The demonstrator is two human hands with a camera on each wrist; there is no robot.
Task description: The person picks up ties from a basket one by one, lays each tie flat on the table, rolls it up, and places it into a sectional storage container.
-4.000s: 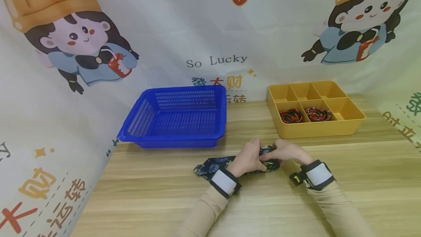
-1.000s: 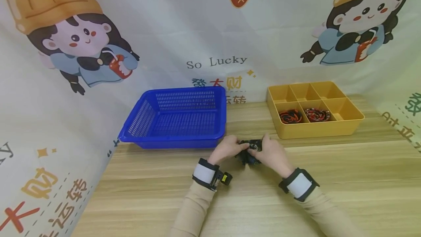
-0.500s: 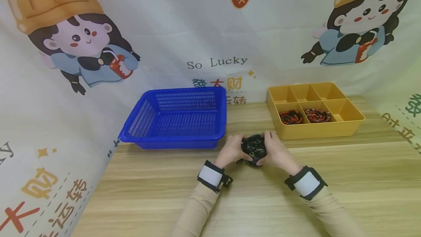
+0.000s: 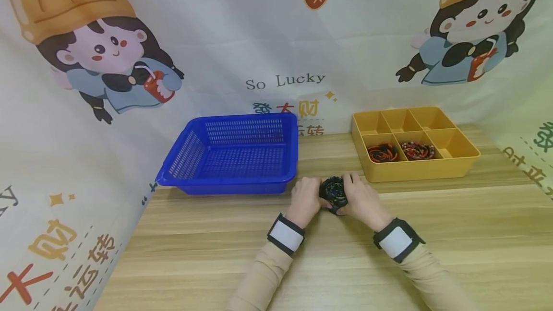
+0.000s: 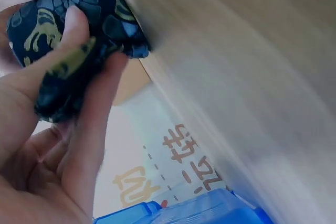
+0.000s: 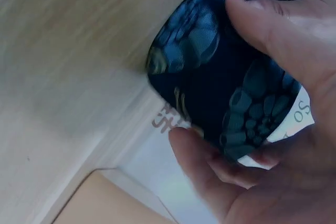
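A dark navy necktie [image 4: 334,192] with a floral pattern is wound into a compact roll, its spiral side facing up in the head view. From the left, my left hand [image 4: 305,201] grips the roll. My right hand [image 4: 364,203] holds it from the opposite side. In the left wrist view, a folded flap of the necktie [image 5: 107,3] sits between the left thumb and fingers. The right wrist view has the broad outer face of the necktie [image 6: 220,82] between the right thumb and fingers. How close the roll is to the tabletop is unclear.
A blue perforated basket [image 4: 242,189] stands behind and left of the hands. Back right is a yellow compartment box [image 4: 414,173]; two front compartments hold a red-black roll [image 4: 382,153] and a red patterned roll [image 4: 417,150]. A printed cloth [image 4: 207,37] hangs behind the wooden table [image 4: 337,268].
The necktie's flat tail, stretched out to the left 4 s ago, is now wound into the roll. Over the last second the roll has turned so its spiral faces up, with both hands around it.
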